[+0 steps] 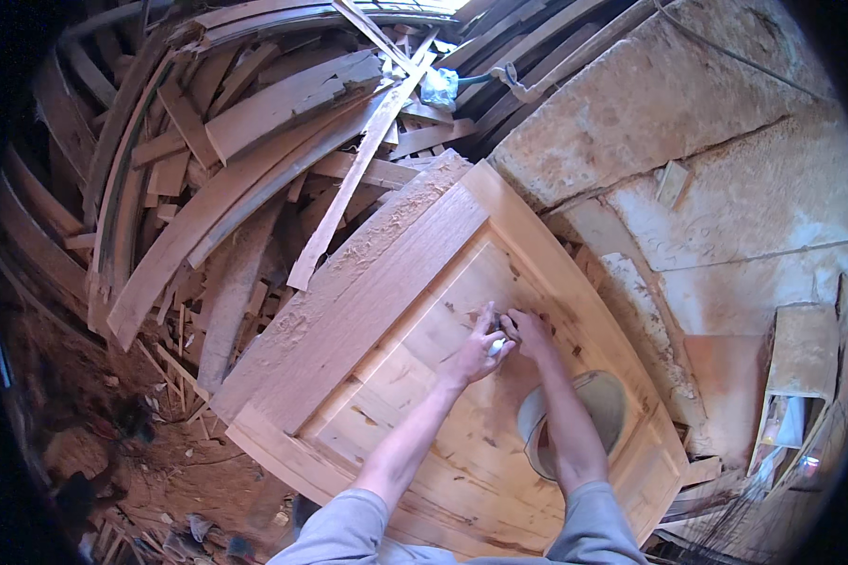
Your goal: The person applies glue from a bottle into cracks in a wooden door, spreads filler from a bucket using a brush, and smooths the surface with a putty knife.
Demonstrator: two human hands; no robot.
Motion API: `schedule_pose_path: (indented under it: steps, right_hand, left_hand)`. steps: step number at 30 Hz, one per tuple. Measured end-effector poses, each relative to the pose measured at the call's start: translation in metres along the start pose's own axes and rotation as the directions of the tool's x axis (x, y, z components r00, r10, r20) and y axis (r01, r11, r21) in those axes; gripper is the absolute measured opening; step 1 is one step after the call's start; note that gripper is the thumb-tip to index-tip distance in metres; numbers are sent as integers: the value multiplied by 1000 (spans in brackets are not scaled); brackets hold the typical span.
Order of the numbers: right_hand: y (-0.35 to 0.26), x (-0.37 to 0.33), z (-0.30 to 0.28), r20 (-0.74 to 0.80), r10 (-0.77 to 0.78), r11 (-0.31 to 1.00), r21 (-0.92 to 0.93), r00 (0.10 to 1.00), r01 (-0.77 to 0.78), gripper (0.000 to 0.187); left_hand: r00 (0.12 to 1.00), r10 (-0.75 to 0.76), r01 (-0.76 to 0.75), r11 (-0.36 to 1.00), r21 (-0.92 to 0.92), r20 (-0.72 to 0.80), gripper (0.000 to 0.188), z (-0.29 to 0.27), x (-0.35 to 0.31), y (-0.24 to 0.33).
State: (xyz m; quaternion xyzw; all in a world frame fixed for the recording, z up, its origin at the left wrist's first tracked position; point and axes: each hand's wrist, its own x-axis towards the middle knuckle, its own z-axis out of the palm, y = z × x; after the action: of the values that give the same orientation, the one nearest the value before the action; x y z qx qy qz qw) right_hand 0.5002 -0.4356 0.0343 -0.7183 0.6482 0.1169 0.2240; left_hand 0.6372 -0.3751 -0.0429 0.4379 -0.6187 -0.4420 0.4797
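Your left hand [479,353] curls its fingers closely round a small white plastic-looking piece [496,347]. Your right hand [531,334] bends its fingers just beside it, nearly closed — whether they pinch anything, I cannot tell. Both hands and the piece are over the middle of the broad, pale, knotty wooden panel [471,452]. For such close fingerwork, I'd steady both wrists, press lightly and keep your right forearm off the container's rim. That grey, round, open-topped container [532,410] sits on the panel's right part, under your forearm — its contents are unclear. Beyond the panel's right edge, a dusty, open-fronted wooden box [804,348] holds crumpled, pale, plastic-like material [790,421].
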Motion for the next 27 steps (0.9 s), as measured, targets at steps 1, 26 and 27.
schedule_pose_path:
  steps: [1,26,27]
  right_hand:
    - [10,2,7,-1,10,1000,10,1000,-10,25]
    - [109,-283,-96,-114,239,856,494,964,-154,30]
    - [105,-297,-84,-116,243,852,500,963,-155,30]
  left_hand:
    - [999,-27,30,994,-105,26,22,-1,2,9]
    - [945,-327,327,945,-2,16,20,-132,-192,97]
    - [942,-334,334,942,-6,11,20,-133,-188,96]
